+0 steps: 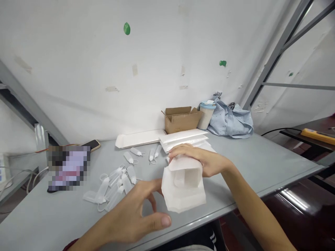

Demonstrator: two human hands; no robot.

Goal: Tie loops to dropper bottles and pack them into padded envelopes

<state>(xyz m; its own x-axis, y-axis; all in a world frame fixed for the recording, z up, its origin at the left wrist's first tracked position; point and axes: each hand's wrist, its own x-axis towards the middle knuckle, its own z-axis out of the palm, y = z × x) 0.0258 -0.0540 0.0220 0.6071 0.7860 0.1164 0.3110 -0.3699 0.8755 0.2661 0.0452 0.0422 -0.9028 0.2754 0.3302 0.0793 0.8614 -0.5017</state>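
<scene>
A white padded envelope [183, 195] is held above the front part of the table, its mouth spread wide toward me. Inside it a pale shape shows, too indistinct to name. My right hand [193, 155] grips the envelope from above and the right, fingers over its top. Beside the left edge is my left hand [141, 205], thumb and fingers apart; its index fingertip passes behind the envelope, so I cannot tell whether it touches. Left of the hands lies a loose pile of small translucent squeeze bottles [103, 190] with looped caps. Several more bottles [128, 157] lie farther back.
More white padded envelopes [183, 136] are stacked behind my right hand, near a flat white envelope [141, 138]. An open cardboard box [183, 122], a lidded cup [206, 115] and a light blue cloth bag [230, 120] stand against the wall. A phone [92, 144] lies at left.
</scene>
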